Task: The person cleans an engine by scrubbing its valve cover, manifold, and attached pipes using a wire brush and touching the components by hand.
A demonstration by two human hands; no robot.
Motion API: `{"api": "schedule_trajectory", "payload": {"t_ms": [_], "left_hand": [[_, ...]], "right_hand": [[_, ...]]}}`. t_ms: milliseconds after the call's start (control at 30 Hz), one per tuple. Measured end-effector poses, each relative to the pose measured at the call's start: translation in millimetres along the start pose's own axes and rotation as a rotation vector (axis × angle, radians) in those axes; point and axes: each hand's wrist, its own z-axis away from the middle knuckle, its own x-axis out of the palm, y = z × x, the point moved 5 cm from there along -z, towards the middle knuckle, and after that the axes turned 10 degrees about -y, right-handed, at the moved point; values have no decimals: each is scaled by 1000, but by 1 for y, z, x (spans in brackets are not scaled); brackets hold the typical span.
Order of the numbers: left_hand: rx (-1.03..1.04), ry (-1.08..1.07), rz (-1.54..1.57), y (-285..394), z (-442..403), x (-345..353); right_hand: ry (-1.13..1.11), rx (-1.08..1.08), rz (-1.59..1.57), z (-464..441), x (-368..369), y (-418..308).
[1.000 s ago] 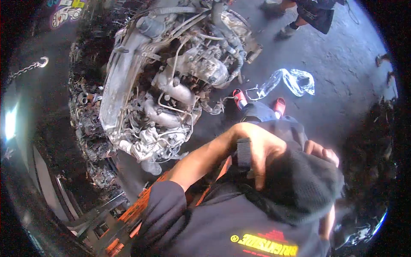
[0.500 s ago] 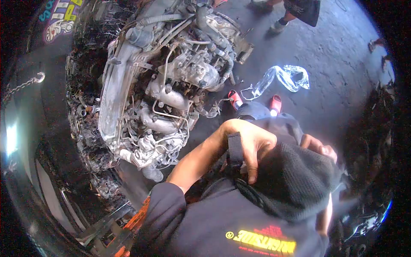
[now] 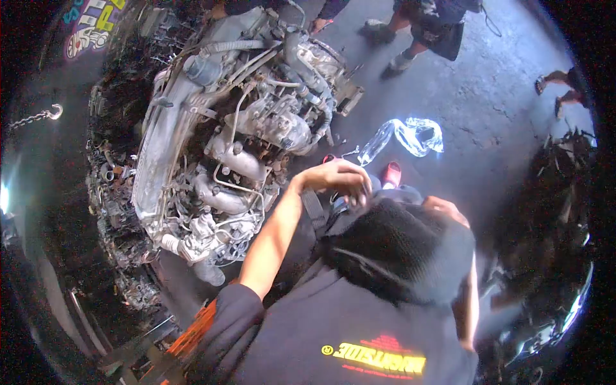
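A black knit cap (image 3: 410, 247) is held up in front of my chest, over my dark T-shirt (image 3: 346, 321) with yellow lettering. My right hand (image 3: 447, 209) grips the cap's far right edge, with some fingers hidden behind it. At the cap's left, my left hand (image 3: 343, 182) has its fingers curled downward close to the knit. Blur and the cap's edge hide what those fingers pinch. A dark strap (image 3: 314, 208) shows just below my left wrist.
A greasy engine (image 3: 237, 154) lies to my left, with heaped dirty parts (image 3: 122, 212) beyond it. Clear plastic wrap (image 3: 410, 136) is on the floor past my red sandal (image 3: 391, 174). Other people's legs (image 3: 410, 48) stand ahead. A chain hook (image 3: 54, 113) hangs far left.
My left hand has moved up and left, off the near side of the cap, and the strap no longer crosses it. The cap sits lower against my shirt. Another person's arm appears beyond the engine.
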Motion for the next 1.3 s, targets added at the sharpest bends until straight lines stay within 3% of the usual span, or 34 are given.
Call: {"api": "schedule_trajectory", "payload": {"t_ms": [200, 267, 400, 667, 867, 967, 1000, 1033, 1167, 1267, 1300], "left_hand": [[-91, 660, 57, -105, 23, -85], [-160, 744, 106, -140, 26, -94], [-106, 841, 234, -186, 34, -84], [-65, 913, 290, -194, 63, -81], [-38, 944, 180, -214, 85, -103], [38, 966, 137, -231, 96, -122], [66, 975, 119, -223, 103, -121], [-50, 949, 97, -219, 112, -122], [14, 922, -16, -187, 135, -124], [-32, 912, -572, -81, 181, -92], [105, 896, -681, -55, 195, -90]], "right_hand": [[96, 20, 199, -9, -27, 13], [124, 40, 270, -11, -34, 17], [159, 95, 399, -24, -44, 32], [170, 192, 593, -57, -57, 60], [136, 304, 710, -93, -92, 107], [157, 214, 722, -110, -78, 114], [153, 221, 675, -116, -71, 117], [149, 231, 627, -121, -63, 120], [127, 245, 466, -149, -41, 128], [170, 252, 458, -158, -47, 148], [190, 253, 460, -161, -51, 154]]}}
